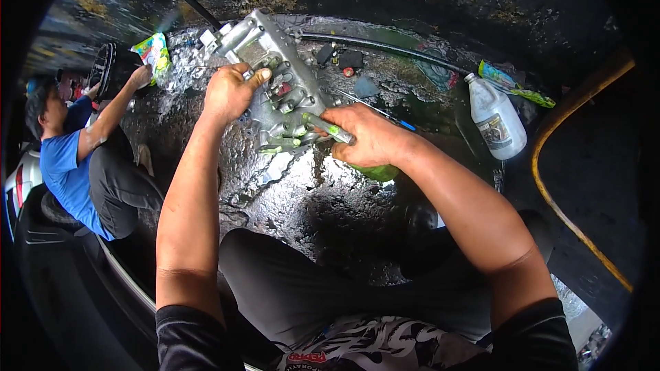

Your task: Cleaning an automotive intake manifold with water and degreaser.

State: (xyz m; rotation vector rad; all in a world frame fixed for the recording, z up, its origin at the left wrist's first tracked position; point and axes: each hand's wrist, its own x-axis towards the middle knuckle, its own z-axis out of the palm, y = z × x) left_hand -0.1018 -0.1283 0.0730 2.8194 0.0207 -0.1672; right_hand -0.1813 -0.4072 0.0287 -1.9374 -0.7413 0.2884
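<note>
A ribbed, silver-grey engine casting (307, 82) with several stubby round tubes is tilted up over the wet ground in front of me. My left hand (230, 96) is closed on its left side, thumb laid across the top. At its lower right, my right hand (371, 134) has its fingers curled at a short grey metal tube (330, 128) smeared with green. Whether that tube is part of the casting, I cannot tell. Something bright green (377, 172) shows under the right palm, mostly hidden. Beside the casting lies a thin tool with a blue tip (407, 125).
A whitish plastic jug (496, 120) stands at the right, near a colourful packet (509, 82) and a curved yellow-brown hose (540, 165). A dark pipe (385, 42) runs along the wall. At left, a person in a blue shirt (63, 172) squats beside a dark vehicle (65, 268).
</note>
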